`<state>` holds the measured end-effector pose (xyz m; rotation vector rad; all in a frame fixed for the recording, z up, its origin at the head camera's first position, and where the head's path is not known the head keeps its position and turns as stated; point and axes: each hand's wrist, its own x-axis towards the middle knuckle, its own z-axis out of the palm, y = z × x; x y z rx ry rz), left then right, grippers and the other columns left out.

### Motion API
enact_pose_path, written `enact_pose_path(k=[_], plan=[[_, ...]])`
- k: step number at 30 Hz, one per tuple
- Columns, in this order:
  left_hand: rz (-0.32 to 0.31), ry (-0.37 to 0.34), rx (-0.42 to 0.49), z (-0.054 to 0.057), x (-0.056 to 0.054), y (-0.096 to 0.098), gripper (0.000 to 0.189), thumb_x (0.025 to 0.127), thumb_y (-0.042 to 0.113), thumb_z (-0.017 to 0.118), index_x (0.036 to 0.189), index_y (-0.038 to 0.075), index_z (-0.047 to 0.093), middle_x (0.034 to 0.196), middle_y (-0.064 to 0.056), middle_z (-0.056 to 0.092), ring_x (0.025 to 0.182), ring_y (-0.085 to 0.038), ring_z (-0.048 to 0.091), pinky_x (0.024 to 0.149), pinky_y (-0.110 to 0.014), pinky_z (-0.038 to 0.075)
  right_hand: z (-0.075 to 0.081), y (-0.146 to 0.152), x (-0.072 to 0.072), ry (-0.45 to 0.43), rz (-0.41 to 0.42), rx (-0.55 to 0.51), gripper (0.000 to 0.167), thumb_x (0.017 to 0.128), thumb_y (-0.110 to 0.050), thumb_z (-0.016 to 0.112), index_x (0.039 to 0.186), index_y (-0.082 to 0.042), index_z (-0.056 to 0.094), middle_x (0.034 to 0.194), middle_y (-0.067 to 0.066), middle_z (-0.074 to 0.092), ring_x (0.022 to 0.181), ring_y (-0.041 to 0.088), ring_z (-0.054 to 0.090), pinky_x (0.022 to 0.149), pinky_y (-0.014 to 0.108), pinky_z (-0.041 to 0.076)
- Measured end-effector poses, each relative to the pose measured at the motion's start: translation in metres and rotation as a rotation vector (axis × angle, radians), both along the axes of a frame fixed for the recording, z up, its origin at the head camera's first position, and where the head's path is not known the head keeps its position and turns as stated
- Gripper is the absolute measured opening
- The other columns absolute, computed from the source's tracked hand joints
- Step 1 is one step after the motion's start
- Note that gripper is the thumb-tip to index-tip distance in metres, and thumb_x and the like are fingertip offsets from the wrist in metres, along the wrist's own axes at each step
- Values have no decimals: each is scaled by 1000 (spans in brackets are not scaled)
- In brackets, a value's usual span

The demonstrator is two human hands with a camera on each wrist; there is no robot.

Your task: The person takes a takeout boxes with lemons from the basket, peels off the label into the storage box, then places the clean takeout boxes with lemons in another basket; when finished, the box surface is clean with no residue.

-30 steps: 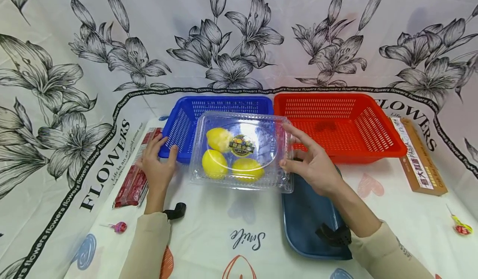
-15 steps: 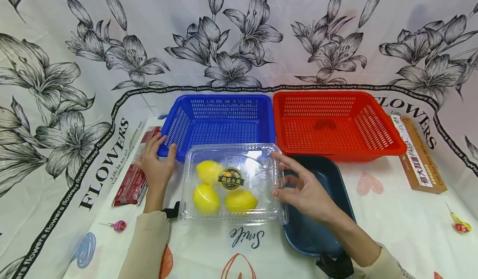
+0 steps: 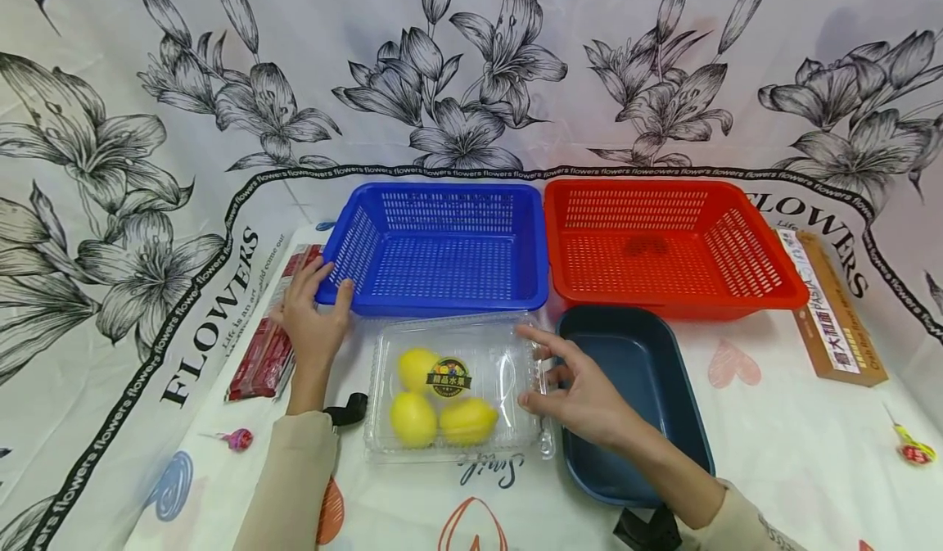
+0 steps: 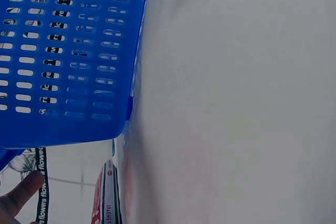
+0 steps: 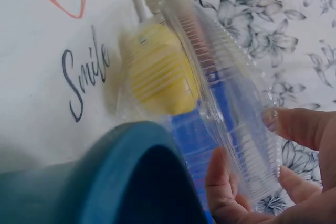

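A clear plastic clamshell box (image 3: pixel 489 371) with a round sticker and three lemons (image 3: pixel 412 418) inside lies in front of the blue basket (image 3: pixel 442 268). My right hand (image 3: pixel 578 391) holds the box by its right side, thumb and fingers spread along the edge. In the right wrist view, the thumb and fingers sit on either side of the clear lid (image 5: pixel 236 108). At the left front corner of the blue basket is my left hand (image 3: pixel 313 322), fingers relaxed near the rim. The left wrist view shows only a fingertip (image 4: pixel 26 190) below the basket's side.
A red basket (image 3: pixel 663 264) stands right of the blue one. Beside the box is a dark blue tray (image 3: pixel 633 395), partly under my right forearm. Red packets (image 3: pixel 265 346) and a lollipop (image 3: pixel 237 440) lie left; a pasta box (image 3: pixel 836 313) and another lollipop (image 3: pixel 913 451) lie right.
The clamshell box has come down and toward me, from overlapping the blue basket to the cloth in front of it, with my right hand on it. My left hand stays at the basket corner.
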<state>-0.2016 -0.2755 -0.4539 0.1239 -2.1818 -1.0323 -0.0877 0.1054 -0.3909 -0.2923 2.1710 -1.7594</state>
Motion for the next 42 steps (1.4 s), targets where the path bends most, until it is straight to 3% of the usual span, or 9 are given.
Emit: enact_pose_path(k=[9,19,21,24,26,28,31,35,42], plan=[[4,-3,-9,3,-2,-2,48,89,38,72,130,12,70,146,-2,61,139,-32,49,106,-62,13,5,0,-4,66,-7,202,81,77,-16,89,149,-22,52,129,21,56,76,19,61,59,28,53],[-9,-4,-12,6,-2,1,48,89,37,72,130,12,70,147,-2,61,139,-34,49,106,-62,12,12,-1,-10,121,38,471,81,72,-31,93,143,-24,55,122,18,67,64,16,61,68,34,53],[-13,-6,-18,7,-2,1,48,90,38,72,130,11,70,147,-2,61,139,-34,48,105,-62,13,12,1,-11,139,50,504,81,72,-34,93,143,-23,55,123,18,68,72,20,66,73,39,55],[-14,-15,-28,9,-2,1,48,90,39,72,128,11,71,146,-4,61,138,-35,48,104,-62,13,14,4,-11,176,69,527,80,74,-38,91,144,-21,56,129,18,68,99,32,71,82,48,58],[-14,-35,-39,10,-1,2,48,90,40,71,128,11,71,147,-5,60,137,-36,48,104,-63,14,15,7,-12,190,76,526,78,75,-40,89,144,-21,57,126,19,70,93,32,71,78,47,58],[-15,-60,-55,13,0,2,50,90,42,71,129,11,70,148,-7,59,136,-38,46,104,-64,13,17,10,-14,198,78,514,75,77,-40,88,144,-21,58,127,20,69,75,26,68,67,39,56],[-33,-107,-84,23,5,4,54,90,47,69,133,14,68,153,-7,53,138,-39,42,103,-65,16,20,15,-17,225,67,475,70,80,-37,86,142,-20,59,123,23,67,51,13,49,50,28,44],[-144,-180,-138,48,15,8,59,92,50,67,142,19,61,162,-7,42,148,-40,31,106,-69,17,23,22,-23,295,52,415,62,82,-31,85,139,-20,62,128,21,66,56,10,53,48,25,46],[-509,-367,-293,91,40,21,64,92,40,72,151,24,51,168,-7,30,156,-41,16,113,-81,10,26,26,-32,334,14,380,52,85,-26,84,133,-19,66,121,11,69,82,16,63,58,27,52]])
